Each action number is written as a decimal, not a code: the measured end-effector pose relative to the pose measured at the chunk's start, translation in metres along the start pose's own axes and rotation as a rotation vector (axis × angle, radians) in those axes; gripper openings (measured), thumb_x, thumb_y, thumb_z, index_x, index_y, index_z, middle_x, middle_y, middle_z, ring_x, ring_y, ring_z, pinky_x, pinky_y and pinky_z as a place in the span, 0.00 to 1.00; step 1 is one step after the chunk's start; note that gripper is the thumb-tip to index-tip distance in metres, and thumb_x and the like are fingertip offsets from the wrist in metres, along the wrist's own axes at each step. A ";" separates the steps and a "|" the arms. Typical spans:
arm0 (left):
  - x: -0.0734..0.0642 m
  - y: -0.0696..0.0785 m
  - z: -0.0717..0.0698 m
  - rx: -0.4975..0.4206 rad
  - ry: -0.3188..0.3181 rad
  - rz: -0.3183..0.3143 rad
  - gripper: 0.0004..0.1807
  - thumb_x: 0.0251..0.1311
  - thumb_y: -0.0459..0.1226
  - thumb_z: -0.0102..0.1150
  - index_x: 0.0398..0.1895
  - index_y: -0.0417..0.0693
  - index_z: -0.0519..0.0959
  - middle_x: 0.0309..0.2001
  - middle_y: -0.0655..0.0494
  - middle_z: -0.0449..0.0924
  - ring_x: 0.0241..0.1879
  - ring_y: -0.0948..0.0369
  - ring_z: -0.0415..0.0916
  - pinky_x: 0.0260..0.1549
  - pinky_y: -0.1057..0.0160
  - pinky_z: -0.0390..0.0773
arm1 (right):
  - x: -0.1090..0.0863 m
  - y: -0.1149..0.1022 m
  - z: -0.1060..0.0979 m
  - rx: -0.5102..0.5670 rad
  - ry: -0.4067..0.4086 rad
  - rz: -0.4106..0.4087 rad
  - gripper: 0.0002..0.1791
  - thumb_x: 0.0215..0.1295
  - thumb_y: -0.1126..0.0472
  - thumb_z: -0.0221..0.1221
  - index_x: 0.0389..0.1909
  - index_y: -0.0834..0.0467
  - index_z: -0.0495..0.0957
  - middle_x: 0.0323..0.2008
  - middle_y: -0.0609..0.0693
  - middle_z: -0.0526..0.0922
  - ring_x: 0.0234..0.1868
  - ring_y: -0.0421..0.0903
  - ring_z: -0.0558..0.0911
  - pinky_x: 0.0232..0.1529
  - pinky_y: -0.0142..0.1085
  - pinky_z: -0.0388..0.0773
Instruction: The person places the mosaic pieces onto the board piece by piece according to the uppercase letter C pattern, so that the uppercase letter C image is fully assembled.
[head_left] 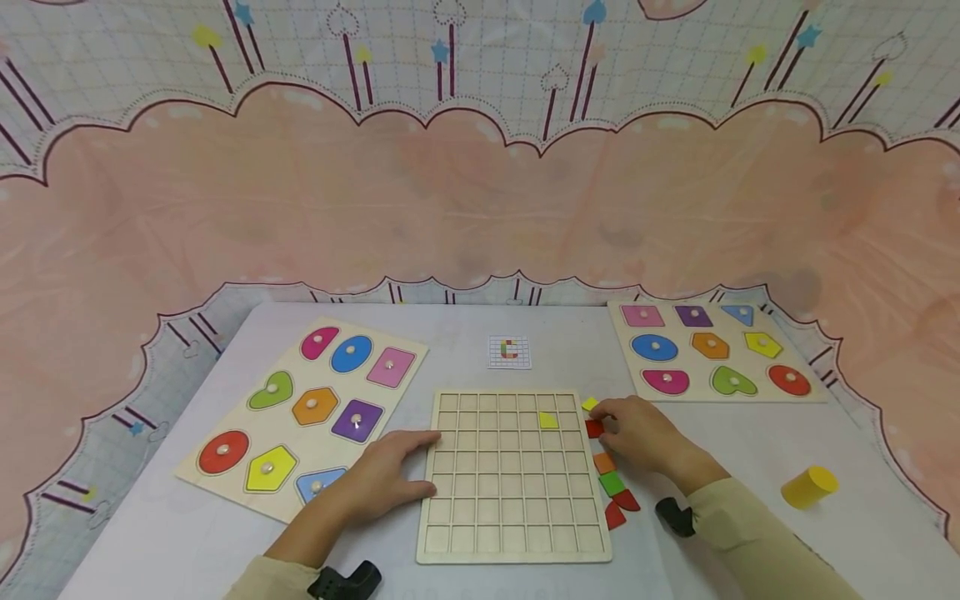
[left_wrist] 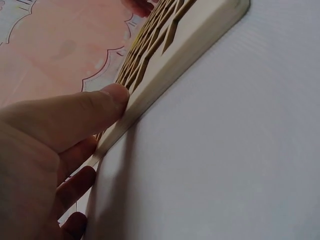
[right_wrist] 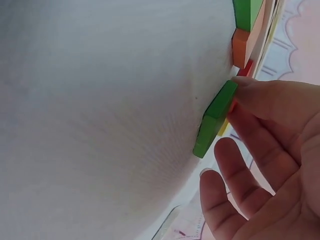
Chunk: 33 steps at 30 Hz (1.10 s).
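My left hand [head_left: 386, 479] touches the left edge of a pale wooden grid board [head_left: 504, 543], its thumb and index finger spread along the frame. A close look in the left wrist view shows the thumb on the board's rim. One yellow piece [head_left: 549, 421] lies in an upper-right cell. At the board's right side my right hand [head_left: 645, 429] has thumb and index finger by a red piece [head_left: 594, 429] and another yellow piece [head_left: 589, 404]. In the right wrist view a green block [right_wrist: 216, 117] overlaps these fingertips; I cannot tell which piece they hold.
Below the right hand lie orange [head_left: 603, 464], green [head_left: 612, 482] and red [head_left: 615, 516] pieces. Knobbed shape boards stand at left [head_left: 225, 479] and back right [head_left: 757, 393]. A small pattern card [head_left: 493, 362] is behind the grid; a yellow cylinder [head_left: 806, 489] stands far right.
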<state>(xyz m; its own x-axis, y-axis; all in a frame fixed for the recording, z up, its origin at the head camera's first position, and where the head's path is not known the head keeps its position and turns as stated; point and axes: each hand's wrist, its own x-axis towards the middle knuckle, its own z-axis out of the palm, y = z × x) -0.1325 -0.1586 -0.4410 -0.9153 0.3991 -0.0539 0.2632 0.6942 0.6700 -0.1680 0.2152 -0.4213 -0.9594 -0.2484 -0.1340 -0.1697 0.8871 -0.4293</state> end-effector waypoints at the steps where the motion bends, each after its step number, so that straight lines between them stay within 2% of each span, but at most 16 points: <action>1: 0.000 0.000 0.000 -0.002 -0.001 0.000 0.36 0.53 0.40 0.75 0.67 0.44 0.74 0.63 0.49 0.74 0.67 0.46 0.66 0.65 0.43 0.65 | 0.000 0.000 0.001 0.001 0.001 0.004 0.17 0.62 0.66 0.66 0.52 0.60 0.83 0.48 0.55 0.83 0.54 0.57 0.77 0.55 0.53 0.78; 20: -0.001 -0.003 0.004 0.006 0.002 -0.020 0.36 0.54 0.40 0.74 0.68 0.48 0.74 0.64 0.51 0.74 0.67 0.48 0.66 0.65 0.44 0.66 | 0.001 0.004 0.002 0.024 0.013 0.011 0.15 0.62 0.64 0.67 0.50 0.59 0.82 0.47 0.54 0.84 0.51 0.55 0.79 0.55 0.53 0.78; 28: -0.001 -0.004 0.003 0.000 0.007 0.008 0.36 0.54 0.39 0.73 0.68 0.47 0.74 0.64 0.50 0.74 0.67 0.47 0.66 0.65 0.42 0.65 | 0.001 0.003 0.001 0.023 0.021 0.004 0.15 0.62 0.65 0.67 0.50 0.60 0.82 0.47 0.54 0.84 0.50 0.54 0.79 0.55 0.52 0.78; 33: -0.001 -0.003 0.003 -0.001 0.004 0.001 0.36 0.55 0.40 0.73 0.68 0.47 0.73 0.64 0.50 0.74 0.67 0.47 0.66 0.65 0.42 0.65 | 0.000 0.004 0.000 0.000 0.032 -0.019 0.16 0.62 0.64 0.67 0.51 0.62 0.82 0.47 0.54 0.84 0.50 0.55 0.80 0.56 0.53 0.77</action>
<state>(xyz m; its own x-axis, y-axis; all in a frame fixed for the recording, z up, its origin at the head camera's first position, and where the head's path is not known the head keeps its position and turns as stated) -0.1311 -0.1593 -0.4450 -0.9165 0.3969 -0.0504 0.2634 0.6935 0.6706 -0.1689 0.2183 -0.4231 -0.9627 -0.2526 -0.0969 -0.1880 0.8822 -0.4316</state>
